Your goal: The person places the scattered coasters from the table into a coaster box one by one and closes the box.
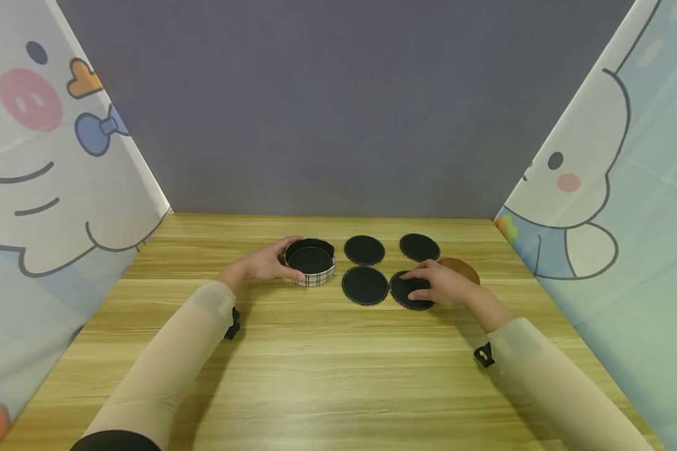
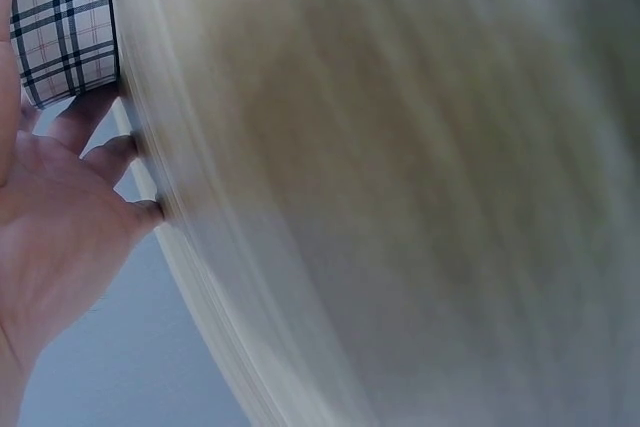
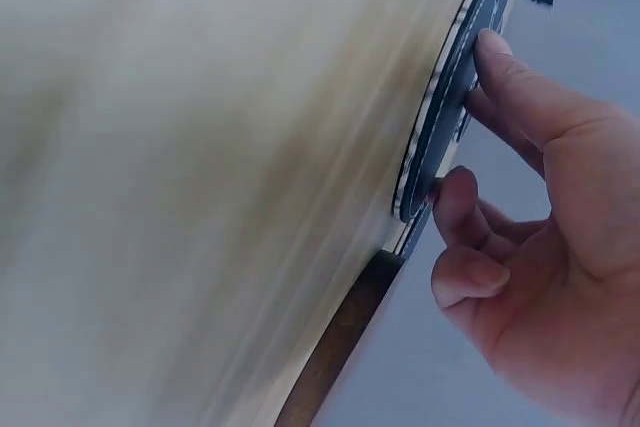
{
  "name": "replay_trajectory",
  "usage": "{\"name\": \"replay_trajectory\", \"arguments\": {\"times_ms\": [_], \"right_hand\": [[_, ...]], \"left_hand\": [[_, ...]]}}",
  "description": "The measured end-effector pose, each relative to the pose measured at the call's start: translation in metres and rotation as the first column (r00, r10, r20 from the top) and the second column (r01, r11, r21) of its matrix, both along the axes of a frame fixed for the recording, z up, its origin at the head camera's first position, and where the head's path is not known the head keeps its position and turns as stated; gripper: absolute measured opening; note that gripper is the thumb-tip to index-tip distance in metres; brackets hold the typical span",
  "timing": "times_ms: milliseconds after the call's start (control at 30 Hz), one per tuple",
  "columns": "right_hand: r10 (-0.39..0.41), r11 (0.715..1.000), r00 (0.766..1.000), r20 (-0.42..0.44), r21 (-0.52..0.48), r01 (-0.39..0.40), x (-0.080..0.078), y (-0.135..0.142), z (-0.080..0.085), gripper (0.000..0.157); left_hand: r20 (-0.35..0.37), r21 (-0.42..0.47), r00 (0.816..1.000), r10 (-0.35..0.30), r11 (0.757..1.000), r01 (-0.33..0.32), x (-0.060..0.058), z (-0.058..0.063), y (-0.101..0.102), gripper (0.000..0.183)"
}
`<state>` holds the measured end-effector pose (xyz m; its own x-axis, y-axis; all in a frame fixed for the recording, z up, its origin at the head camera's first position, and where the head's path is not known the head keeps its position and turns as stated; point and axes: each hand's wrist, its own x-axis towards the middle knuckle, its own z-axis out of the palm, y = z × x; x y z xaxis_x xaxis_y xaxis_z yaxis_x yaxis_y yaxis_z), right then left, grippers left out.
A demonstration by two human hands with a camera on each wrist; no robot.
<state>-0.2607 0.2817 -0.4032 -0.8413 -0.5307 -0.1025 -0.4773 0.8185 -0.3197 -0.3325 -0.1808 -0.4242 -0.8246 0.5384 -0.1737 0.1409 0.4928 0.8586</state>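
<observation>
My left hand (image 1: 267, 261) grips a round plaid coaster holder (image 1: 316, 279) on the table, thumb along its near side and fingers round its far left side. The holder is black inside, with a notch in its right wall. In the left wrist view its checked wall (image 2: 68, 22) shows beside the fingers. My right hand (image 1: 444, 285) touches the top of a black round coaster (image 1: 402, 290) with its fingertips. That coaster lies flat, its stitched plaid edge visible in the right wrist view, where the smaller fingers are bent.
Three more black coasters lie near: one (image 1: 365, 285) between the hands, one (image 1: 364, 250) behind it, one (image 1: 420, 247) at the back right. A brown round object (image 1: 462, 269) sits partly behind my right hand. A grey panel (image 1: 333, 125) stands at the wooden table's (image 1: 327, 376) back edge.
</observation>
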Motion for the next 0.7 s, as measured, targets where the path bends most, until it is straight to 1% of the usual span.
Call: {"name": "replay_trajectory", "arguments": {"times_ms": [133,267,400,500,633,700], "right_hand": [[-0.024,1.000,0.999,-0.023,0.020,0.025,0.015,0.001,0.003,0.055],[-0.045,0.999,0.999,-0.031,0.029,0.046,0.027,0.004,0.002,0.058],[-0.067,0.997,0.997,-0.030,0.043,0.068,0.035,0.006,-0.003,0.058],[-0.067,0.997,0.996,-0.051,0.031,0.069,0.039,0.007,-0.006,0.055],[0.009,1.000,0.996,-0.090,-0.015,-0.010,0.043,0.008,-0.008,0.054],[0.044,0.999,0.996,-0.081,-0.027,-0.046,0.044,0.010,-0.009,0.061]], "left_hand": [[-0.002,0.002,1.000,0.006,1.000,-0.006,-0.001,0.001,0.000,0.117],[-0.004,0.002,1.000,0.008,1.000,-0.008,-0.001,0.002,0.001,0.117],[-0.001,0.003,1.000,0.000,1.000,0.000,0.000,0.002,0.001,0.117],[-0.001,0.004,1.000,-0.005,1.000,0.005,0.000,0.002,0.001,0.117],[-0.008,-0.001,1.000,-0.005,1.000,0.005,0.000,0.002,0.001,0.117],[-0.011,-0.004,1.000,-0.005,1.000,0.005,0.000,0.001,0.001,0.118]]}}
